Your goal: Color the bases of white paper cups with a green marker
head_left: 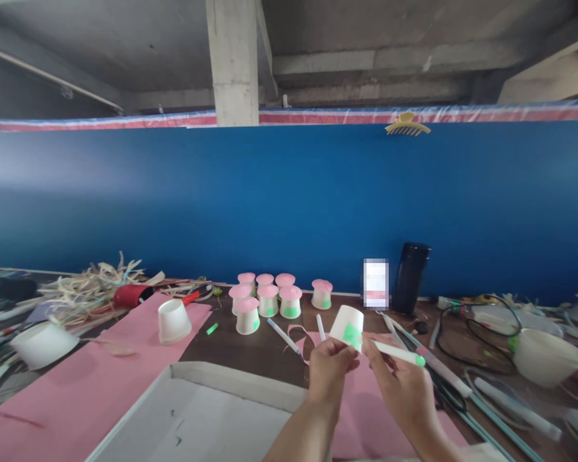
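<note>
My left hand (331, 369) grips a white paper cup (343, 323) by its rim, the cup upside down and tilted. A bright green patch is coloured on the cup's side. In my right hand (399, 378) is a white marker (395, 352) with a green end pointing right; its other end meets the cup near the green patch. Beyond, several upturned cups (248, 319) with pink paper discs on top stand grouped, some with green patches. A green marker cap (212, 328) lies to their left.
Pink paper sheets (139, 359) and a shallow white box (221, 391) lie in front. A plain upturned cup (173, 321) stands left. Another marker (284, 336) lies centrally. A black cylinder (411, 278) stands before the blue partition (289, 199); a white bowl (549, 356) and tangled cords lie right.
</note>
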Action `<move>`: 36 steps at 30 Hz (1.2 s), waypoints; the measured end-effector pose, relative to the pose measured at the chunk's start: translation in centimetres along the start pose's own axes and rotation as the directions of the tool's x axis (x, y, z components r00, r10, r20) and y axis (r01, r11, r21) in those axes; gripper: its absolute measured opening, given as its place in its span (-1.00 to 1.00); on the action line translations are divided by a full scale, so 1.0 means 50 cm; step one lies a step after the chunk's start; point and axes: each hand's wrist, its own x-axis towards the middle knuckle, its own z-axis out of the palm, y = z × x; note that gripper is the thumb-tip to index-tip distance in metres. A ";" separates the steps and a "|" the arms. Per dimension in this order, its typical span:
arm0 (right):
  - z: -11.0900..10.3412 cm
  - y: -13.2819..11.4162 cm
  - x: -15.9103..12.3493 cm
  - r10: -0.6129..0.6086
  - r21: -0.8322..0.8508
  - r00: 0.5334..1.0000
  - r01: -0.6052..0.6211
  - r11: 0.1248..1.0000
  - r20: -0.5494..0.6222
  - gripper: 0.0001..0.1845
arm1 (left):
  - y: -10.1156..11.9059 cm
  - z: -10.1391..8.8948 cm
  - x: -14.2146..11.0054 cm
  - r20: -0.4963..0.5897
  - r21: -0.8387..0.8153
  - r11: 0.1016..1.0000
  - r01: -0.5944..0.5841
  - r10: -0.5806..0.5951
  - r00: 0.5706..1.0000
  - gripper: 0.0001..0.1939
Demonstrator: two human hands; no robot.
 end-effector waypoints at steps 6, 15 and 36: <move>-0.005 -0.010 0.003 0.014 -0.034 0.999 -0.015 0.999 -0.034 -0.60 | 0.006 0.002 -0.006 0.003 0.035 0.999 -0.017 0.017 1.000 -0.75; -0.007 -0.018 0.000 0.035 -0.031 0.999 -0.033 0.999 0.039 -0.58 | 0.007 0.004 -0.004 0.005 0.055 0.998 -0.018 0.018 1.000 -0.79; -0.002 -0.007 -0.004 0.063 -0.013 0.996 -0.063 0.998 0.064 -0.60 | 0.022 0.009 -0.010 -0.007 0.168 0.985 -0.035 0.037 0.999 -0.90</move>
